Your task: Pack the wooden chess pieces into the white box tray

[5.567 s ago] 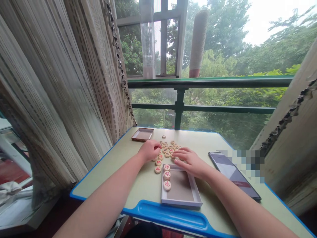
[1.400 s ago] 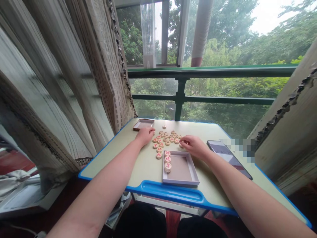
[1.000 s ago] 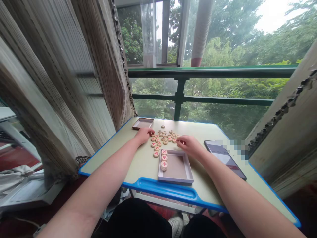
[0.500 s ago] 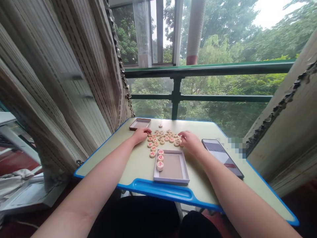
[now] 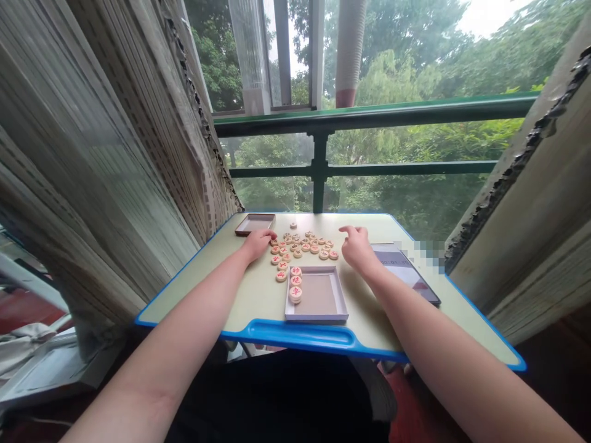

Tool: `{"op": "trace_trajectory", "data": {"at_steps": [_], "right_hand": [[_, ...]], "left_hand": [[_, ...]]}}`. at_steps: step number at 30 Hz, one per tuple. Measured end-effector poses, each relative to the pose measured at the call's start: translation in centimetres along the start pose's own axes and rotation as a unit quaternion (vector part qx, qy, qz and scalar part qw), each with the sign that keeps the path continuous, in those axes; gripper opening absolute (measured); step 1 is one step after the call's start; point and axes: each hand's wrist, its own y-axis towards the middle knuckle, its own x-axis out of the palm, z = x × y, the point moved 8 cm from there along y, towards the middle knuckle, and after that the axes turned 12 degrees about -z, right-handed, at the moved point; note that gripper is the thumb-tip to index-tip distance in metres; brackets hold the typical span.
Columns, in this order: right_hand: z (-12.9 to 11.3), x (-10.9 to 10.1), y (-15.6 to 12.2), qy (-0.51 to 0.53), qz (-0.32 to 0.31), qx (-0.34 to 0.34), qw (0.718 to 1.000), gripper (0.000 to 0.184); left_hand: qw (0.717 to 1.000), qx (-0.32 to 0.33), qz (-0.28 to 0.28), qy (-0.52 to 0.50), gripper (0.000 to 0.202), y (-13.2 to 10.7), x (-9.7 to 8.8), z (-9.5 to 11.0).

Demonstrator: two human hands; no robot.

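Lying clustered, round pale pieces (image 5: 314, 249) bear red or dark characters.

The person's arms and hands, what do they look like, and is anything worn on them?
The left forearm and right forearm are bare, with no sleeve, watch or bracelet in view. The left hand and right hand are ungloved; I can't tell about rings.

daylt, backlit | sky (image 5: 489, 17) blown | lower crnrs dim | wide-lens edge stretch
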Motion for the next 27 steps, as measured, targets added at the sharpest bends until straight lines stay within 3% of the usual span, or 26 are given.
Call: {"op": "trace_trajectory", "data": {"at_steps": [2, 6, 12, 16, 23, 27], "right_hand": [[0.3, -0.1, 0.1, -0.008, -0.009, 0.016, 1.000, 0.045], [0.2, 0.8, 0.3, -0.056, -0.090, 0.028, 0.994, 0.043], [0.2, 1.1, 0.8, -0.099, -0.133, 0.025, 0.986, 0.027], [0.0, 1.0, 0.6, -0.122, -0.133, 0.040, 0.983, 0.025], [-2.9, 1.6, -0.9, -0.121, -0.122, -0.001, 0.985, 0.028], [-2.6, 1.5, -0.8, -0.106, -0.115, 0.002, 0.988, 0.029]], "left_hand": [[1.000, 0.002, 0.002, 0.001, 0.032, -0.1, 0.0, 0.2], [1.000, 0.011, 0.005, 0.007, 0.033, -0.2, 0.0, 0.5], [0.999, 0.021, 0.006, 0.035, 0.032, -0.2, 0.1, 0.9], [0.998, 0.020, 0.011, 0.057, 0.030, -0.5, 0.0, 1.2], [0.995, 0.071, 0.020, 0.070, 0.022, -1.5, 0.7, 3.4], [0.990, 0.085, 0.068, 0.094, 0.023, -2.1, 0.2, 4.3]]}}
